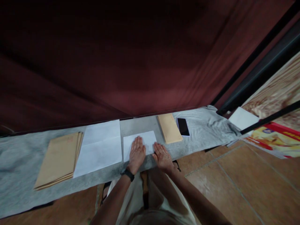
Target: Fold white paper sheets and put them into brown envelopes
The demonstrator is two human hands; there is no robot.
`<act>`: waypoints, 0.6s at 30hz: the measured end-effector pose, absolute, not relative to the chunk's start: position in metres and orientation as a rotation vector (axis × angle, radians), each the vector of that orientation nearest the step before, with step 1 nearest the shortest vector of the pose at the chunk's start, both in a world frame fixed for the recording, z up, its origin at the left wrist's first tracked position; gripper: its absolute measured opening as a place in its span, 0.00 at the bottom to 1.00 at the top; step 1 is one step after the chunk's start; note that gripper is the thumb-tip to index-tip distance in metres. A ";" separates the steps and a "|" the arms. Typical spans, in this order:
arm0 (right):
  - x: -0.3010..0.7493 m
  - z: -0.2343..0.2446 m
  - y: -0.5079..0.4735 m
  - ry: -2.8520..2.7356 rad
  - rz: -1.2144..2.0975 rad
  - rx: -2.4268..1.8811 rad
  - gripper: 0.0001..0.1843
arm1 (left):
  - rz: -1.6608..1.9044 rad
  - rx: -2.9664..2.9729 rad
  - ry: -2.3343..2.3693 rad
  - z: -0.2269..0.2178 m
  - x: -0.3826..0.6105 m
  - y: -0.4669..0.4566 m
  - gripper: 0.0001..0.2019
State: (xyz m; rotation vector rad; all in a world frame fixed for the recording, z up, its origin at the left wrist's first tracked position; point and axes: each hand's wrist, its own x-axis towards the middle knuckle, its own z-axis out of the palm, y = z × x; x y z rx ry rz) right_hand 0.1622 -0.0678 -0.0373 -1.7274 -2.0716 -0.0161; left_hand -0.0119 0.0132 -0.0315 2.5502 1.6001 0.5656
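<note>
A folded white sheet of paper [147, 139] lies crosswise in front of me. Flat on its middle rests my left hand [137, 153], fingers stretched out toward the far side. My right hand [162, 157] lies with its fingers extended at the sheet's right edge, partly on the grey cloth. Left of the folded sheet is a larger white paper [100, 147] with a crease across it. A small brown envelope stack [170, 128] lies just beyond my right hand. Neither hand grips anything.
Large brown envelopes [57, 157] are piled on the left of the grey cloth [201, 125]. A phone [183, 127] lies right of the small envelopes. A dark red curtain [131, 62] hangs behind. On the right are a black pole [260, 70] and a colourful box [276, 139].
</note>
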 end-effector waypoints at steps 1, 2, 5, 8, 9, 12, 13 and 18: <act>0.160 -0.035 -0.064 -2.052 -0.003 -1.734 0.29 | 0.560 2.555 1.594 -0.034 -0.015 0.016 0.29; 0.156 -0.033 -0.059 -2.036 0.015 -1.734 0.28 | 0.555 2.559 1.589 -0.035 -0.017 0.017 0.29; 0.138 -0.022 -0.035 -2.042 0.091 -1.682 0.27 | 0.544 2.565 1.591 -0.037 -0.021 0.021 0.29; 0.116 -0.016 -0.005 -2.077 0.152 -1.660 0.27 | 0.516 2.575 1.605 -0.037 -0.024 0.026 0.29; 0.109 -0.016 0.003 -2.092 0.165 -1.657 0.27 | 0.502 2.575 1.617 -0.037 -0.025 0.028 0.29; 0.098 -0.020 0.020 -2.147 0.172 -1.649 0.26 | 0.473 2.568 1.666 -0.037 -0.030 0.034 0.29; 0.096 -0.022 0.023 -2.154 0.164 -1.655 0.26 | 0.476 2.566 1.677 -0.038 -0.031 0.035 0.29; 0.100 -0.031 0.025 -2.135 0.113 -1.707 0.26 | 0.561 2.546 1.710 -0.041 -0.034 0.035 0.29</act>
